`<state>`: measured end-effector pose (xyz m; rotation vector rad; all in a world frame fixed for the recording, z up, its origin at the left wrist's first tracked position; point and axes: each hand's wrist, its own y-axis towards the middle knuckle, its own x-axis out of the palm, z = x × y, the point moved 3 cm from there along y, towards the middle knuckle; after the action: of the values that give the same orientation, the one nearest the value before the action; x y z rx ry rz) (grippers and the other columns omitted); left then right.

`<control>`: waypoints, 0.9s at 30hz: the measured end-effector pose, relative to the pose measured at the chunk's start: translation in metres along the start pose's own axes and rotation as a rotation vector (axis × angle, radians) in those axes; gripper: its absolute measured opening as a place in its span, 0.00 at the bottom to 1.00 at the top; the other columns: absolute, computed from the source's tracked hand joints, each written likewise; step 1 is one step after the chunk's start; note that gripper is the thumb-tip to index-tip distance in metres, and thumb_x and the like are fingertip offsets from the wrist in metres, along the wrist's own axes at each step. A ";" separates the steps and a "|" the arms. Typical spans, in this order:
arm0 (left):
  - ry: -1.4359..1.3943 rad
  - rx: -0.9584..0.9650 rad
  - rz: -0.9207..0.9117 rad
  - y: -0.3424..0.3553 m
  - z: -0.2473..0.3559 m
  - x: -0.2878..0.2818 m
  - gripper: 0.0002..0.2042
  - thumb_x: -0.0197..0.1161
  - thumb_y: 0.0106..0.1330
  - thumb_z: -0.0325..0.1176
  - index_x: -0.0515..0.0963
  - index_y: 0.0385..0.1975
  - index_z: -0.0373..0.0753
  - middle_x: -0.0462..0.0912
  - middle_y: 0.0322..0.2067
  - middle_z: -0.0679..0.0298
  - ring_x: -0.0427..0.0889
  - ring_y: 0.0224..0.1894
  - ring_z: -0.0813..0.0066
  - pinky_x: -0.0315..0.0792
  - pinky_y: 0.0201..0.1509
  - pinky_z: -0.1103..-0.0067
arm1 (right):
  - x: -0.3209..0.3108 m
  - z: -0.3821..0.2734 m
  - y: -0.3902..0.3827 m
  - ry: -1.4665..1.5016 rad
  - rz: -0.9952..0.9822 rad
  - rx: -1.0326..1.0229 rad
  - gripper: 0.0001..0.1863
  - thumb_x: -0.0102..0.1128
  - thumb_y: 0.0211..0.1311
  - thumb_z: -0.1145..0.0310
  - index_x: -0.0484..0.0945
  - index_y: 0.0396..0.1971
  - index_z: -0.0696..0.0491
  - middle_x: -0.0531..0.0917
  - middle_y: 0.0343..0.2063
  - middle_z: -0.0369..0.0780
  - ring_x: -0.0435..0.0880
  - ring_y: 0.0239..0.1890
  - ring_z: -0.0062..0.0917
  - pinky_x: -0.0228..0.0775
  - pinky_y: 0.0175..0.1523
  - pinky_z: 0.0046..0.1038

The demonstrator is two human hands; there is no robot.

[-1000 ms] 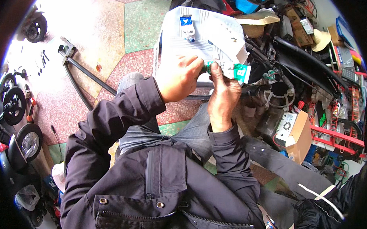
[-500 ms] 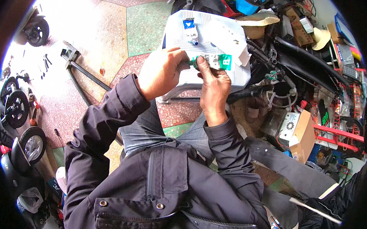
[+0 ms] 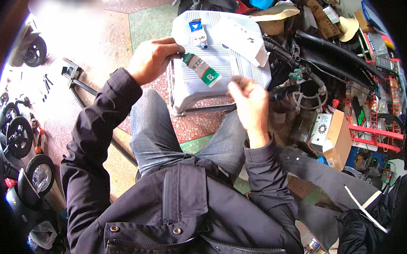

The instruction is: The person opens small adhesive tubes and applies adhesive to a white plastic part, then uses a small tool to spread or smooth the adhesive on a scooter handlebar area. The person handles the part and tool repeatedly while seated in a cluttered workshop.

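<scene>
My left hand (image 3: 156, 58) is closed at the green neck end of a green-and-white squeeze tube (image 3: 200, 69), which slants down to the right over the stool. Apart from the tube, my right hand (image 3: 251, 104) is raised near the stool's front right corner. Motion smears its fingers, and I cannot make out anything in them. A pale plastic stool (image 3: 191, 93) stands before my knees. On its top lie a smaller blue-and-white tube (image 3: 197, 33), its cap toward me, and a white card (image 3: 240, 41) with small dark marks.
Dark metal bars (image 3: 86, 89) lie on the tiled floor at left, with small wheels (image 3: 40, 175) beyond. At right are black frame parts (image 3: 338, 60), an open cardboard box (image 3: 338, 143) and red racks (image 3: 378, 135). A grey trouser leg (image 3: 318, 173) lies beside my right arm.
My right hand has come off the green-and-white tube and moved right and down. My left hand has shifted left with the tube's neck end, and the tube now tilts downward.
</scene>
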<state>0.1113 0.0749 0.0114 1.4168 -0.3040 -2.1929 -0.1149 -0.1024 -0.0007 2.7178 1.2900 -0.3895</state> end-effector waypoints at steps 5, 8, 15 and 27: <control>0.109 0.038 -0.110 0.015 -0.019 0.022 0.07 0.66 0.67 0.26 0.87 0.42 0.37 0.86 0.39 0.56 0.87 0.42 0.52 0.81 0.44 0.67 | -0.012 0.008 0.049 -0.569 0.171 -0.223 0.16 0.76 0.61 0.64 0.86 0.40 0.61 0.90 0.33 0.45 0.90 0.33 0.26 0.80 0.40 0.27; 0.122 0.023 -0.114 0.017 -0.018 0.025 0.08 0.66 0.66 0.27 0.86 0.44 0.38 0.85 0.39 0.57 0.87 0.42 0.52 0.81 0.45 0.66 | -0.004 0.003 0.055 -0.800 0.154 -0.312 0.18 0.78 0.56 0.57 0.87 0.36 0.56 0.89 0.32 0.44 0.90 0.32 0.35 0.79 0.39 0.34; 0.175 -0.102 -0.063 0.009 -0.011 0.019 0.14 0.67 0.65 0.26 0.82 0.51 0.38 0.86 0.42 0.54 0.87 0.44 0.49 0.81 0.46 0.64 | -0.005 0.004 0.060 -0.871 0.144 -0.367 0.10 0.72 0.60 0.63 0.87 0.29 0.55 0.87 0.33 0.45 0.88 0.35 0.43 0.79 0.42 0.41; -1.050 -0.574 -0.010 0.039 0.076 0.051 0.12 0.71 0.71 0.34 0.83 0.45 0.31 0.86 0.31 0.63 0.83 0.30 0.80 0.79 0.37 0.81 | -0.012 -0.023 0.011 0.033 0.022 -0.189 0.06 0.65 0.70 0.73 0.85 0.38 0.62 0.88 0.29 0.36 0.85 0.32 0.15 0.77 0.41 0.22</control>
<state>0.0374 0.0093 0.0219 -0.0967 0.0066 -2.5479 -0.1094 -0.1132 0.0242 2.5881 1.2359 -0.2102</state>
